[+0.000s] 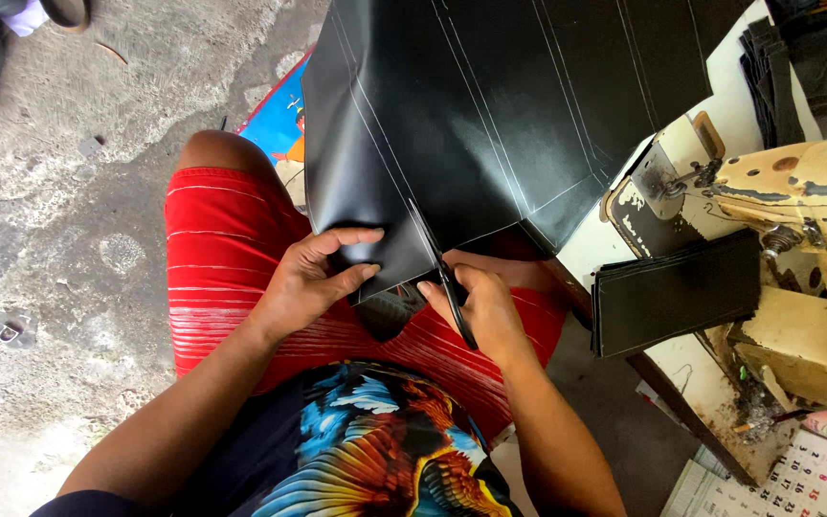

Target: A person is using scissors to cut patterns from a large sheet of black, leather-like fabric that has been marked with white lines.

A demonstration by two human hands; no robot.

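A large black leather-like sheet [471,105] marked with thin white lines hangs over my lap from the table. My left hand [310,278] pinches its lower edge, thumb on top. My right hand [485,308] grips a pair of black scissors [440,270] whose blades point up into the sheet along one white line. Both hands rest above my red shorts [222,258].
An old cream sewing machine [796,220] stands on the table at right, with a stack of cut black strips [677,292] in front of it. More black pieces [792,67] lie at the top right. A calendar [806,483] lies at the bottom right. Concrete floor [59,191] spreads left.
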